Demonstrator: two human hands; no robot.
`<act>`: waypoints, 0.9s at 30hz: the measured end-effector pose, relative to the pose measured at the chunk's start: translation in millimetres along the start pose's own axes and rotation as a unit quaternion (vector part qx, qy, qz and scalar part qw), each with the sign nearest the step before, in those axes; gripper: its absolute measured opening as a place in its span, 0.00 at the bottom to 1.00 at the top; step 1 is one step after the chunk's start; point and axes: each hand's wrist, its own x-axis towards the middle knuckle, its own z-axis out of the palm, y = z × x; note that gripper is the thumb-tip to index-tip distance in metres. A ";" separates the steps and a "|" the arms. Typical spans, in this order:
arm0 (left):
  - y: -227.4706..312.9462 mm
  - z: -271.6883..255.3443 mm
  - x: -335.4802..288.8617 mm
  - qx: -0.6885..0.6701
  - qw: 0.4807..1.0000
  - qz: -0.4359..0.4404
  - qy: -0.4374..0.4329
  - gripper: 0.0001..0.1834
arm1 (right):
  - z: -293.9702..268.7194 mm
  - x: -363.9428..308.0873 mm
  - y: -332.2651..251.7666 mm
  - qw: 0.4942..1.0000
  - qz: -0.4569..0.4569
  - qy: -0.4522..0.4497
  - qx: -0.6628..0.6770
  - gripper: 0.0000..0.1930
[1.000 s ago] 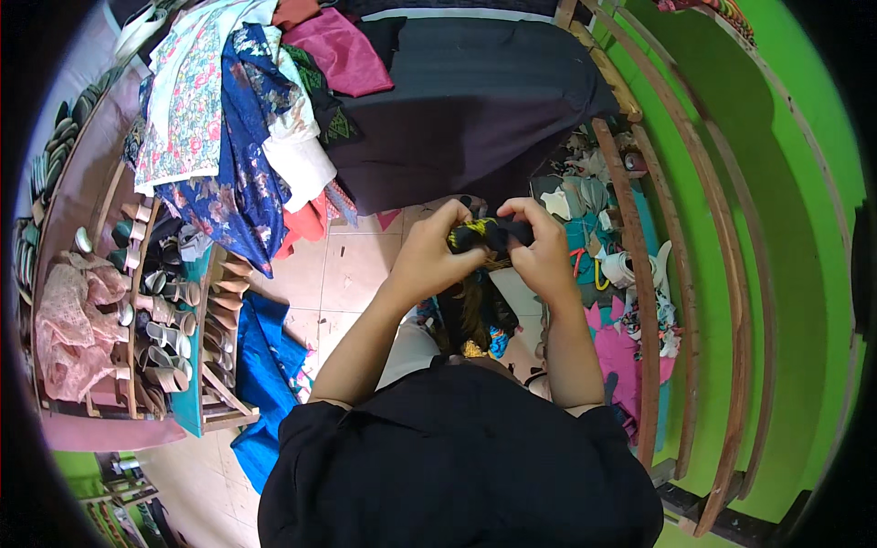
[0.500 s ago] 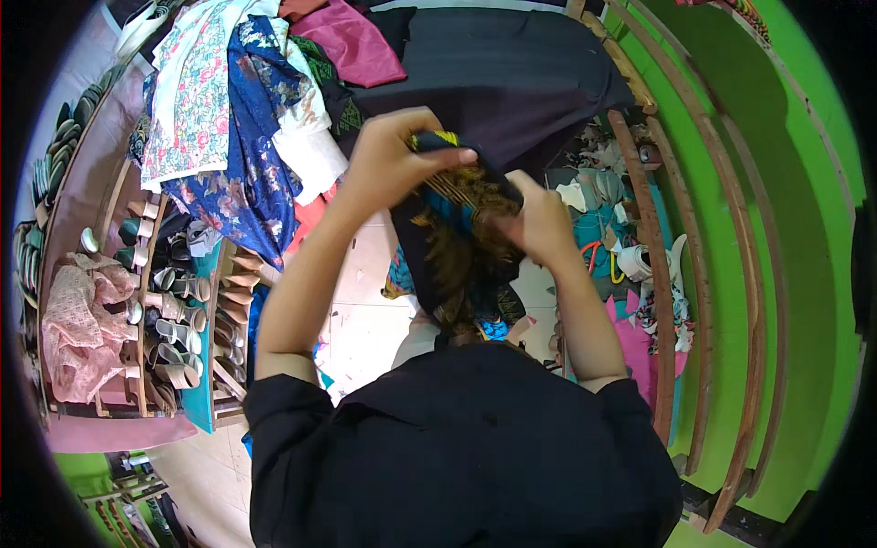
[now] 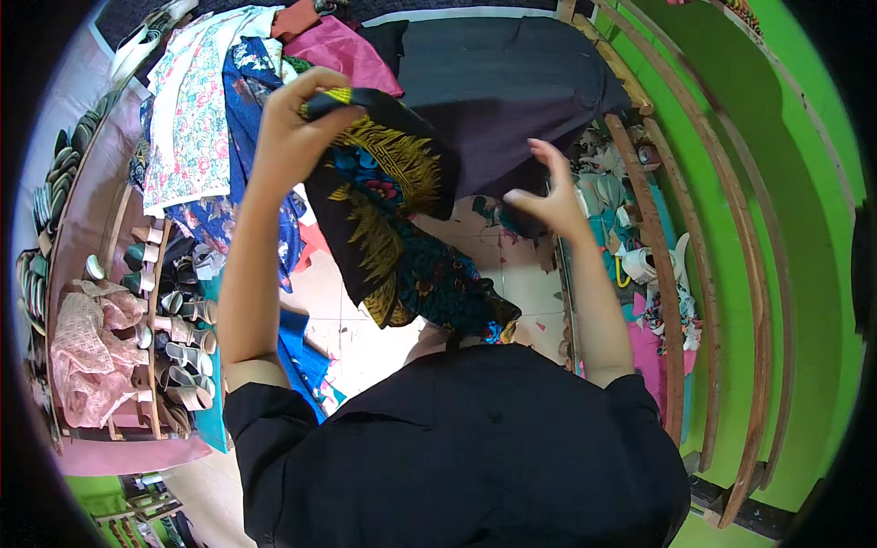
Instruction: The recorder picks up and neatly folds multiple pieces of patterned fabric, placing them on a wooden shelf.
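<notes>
Black cloth (image 3: 388, 192) in left hand (image 3: 294, 130)

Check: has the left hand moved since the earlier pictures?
Yes: the left hand has shifted left and up in view, closer to the white floral cloth.

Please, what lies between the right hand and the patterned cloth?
The head view shows open air between the right hand and patterned cloth, with the dark cover behind.

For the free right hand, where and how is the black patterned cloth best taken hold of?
Probably pinch the black patterned cloth at its dark right edge, coming from the right: this edge hangs loose and faces the open right hand, while the left hand grips the upper-left end.
</notes>
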 end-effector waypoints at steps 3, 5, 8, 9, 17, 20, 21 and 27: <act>7.4 14.9 0.9 -0.030 0.998 0.009 -0.057 0.12 | 41.3 5.5 -36.4 0.996 -0.070 -0.049 0.009 0.55; 17.9 18.5 0.3 -0.051 0.992 0.006 -0.117 0.13 | 63.6 10.4 -45.6 0.994 -0.101 -0.018 0.030 0.52; 32.6 15.6 -8.5 -0.046 0.990 0.001 -0.133 0.15 | 86.7 18.0 -40.3 0.992 -0.122 -0.011 -0.007 0.35; 33.1 13.7 -11.5 -0.043 0.990 0.004 -0.138 0.16 | 92.3 18.5 -28.1 0.992 -0.125 -0.014 -0.003 0.35; -71.2 -44.9 -45.3 0.439 0.896 -0.027 -0.066 0.12 | 52.7 30.4 23.1 0.976 0.067 -0.073 0.192 0.07; -113.6 -65.3 -65.6 0.511 0.856 -0.068 -0.029 0.12 | 20.1 37.4 -23.9 0.950 0.013 -0.292 -0.113 0.16; -139.2 -79.0 -73.5 0.518 0.853 -0.067 -0.001 0.12 | 13.3 38.3 -32.5 0.903 0.015 -0.368 -0.220 0.20; -185.0 -184.2 -70.7 0.501 0.785 -0.322 0.169 0.15 | -142.4 132.1 7.1 0.857 0.180 0.156 -0.458 0.13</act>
